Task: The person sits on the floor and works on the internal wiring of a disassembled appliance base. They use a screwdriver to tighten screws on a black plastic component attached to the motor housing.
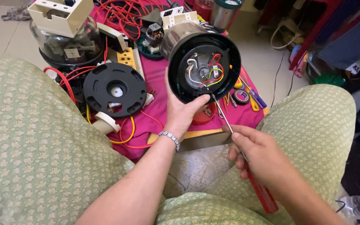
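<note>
Open appliance base (203,66), coloured wires exposed

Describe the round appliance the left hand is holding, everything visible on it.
The appliance has a shiny metal body and a round black underside, tipped toward the camera with its cover off. Red, yellow and white wires and a grey centre part lie exposed inside. The left hand grips its lower rim, thumb on the edge; the screwdriver tip, held by the right hand, meets that rim.

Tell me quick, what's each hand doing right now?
Left hand: closed on the appliance base, open underside up.
Right hand: closed on a screwdriver, tip at the base's rim.
</note>
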